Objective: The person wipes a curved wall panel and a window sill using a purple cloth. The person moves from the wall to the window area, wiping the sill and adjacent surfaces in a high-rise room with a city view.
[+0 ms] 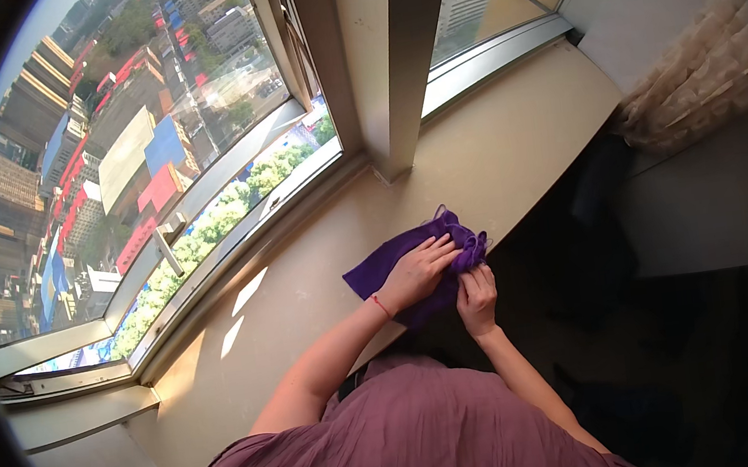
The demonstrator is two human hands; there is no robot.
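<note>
A purple cloth [377,264] with loose threads at its far right end lies on the pale windowsill [322,267], partly hanging over the near edge. My left hand [420,271], with a thin red string bracelet at the wrist, rests flat on the cloth, fingers spread somewhat and touching its bunched part. At the sill's edge my right hand [478,299] has its fingers bent against the bunched, thready end [469,250] of the cloth and grips it there. The thumb and fingertips of that hand are partly hidden.
Behind the sill stands a tilted-open window sash with a metal handle [168,246], above trees and buildings far below. A square post [405,78] rises from the sill beyond the cloth. A beige curtain [695,79] hangs at the right, over a dark area beside the sill.
</note>
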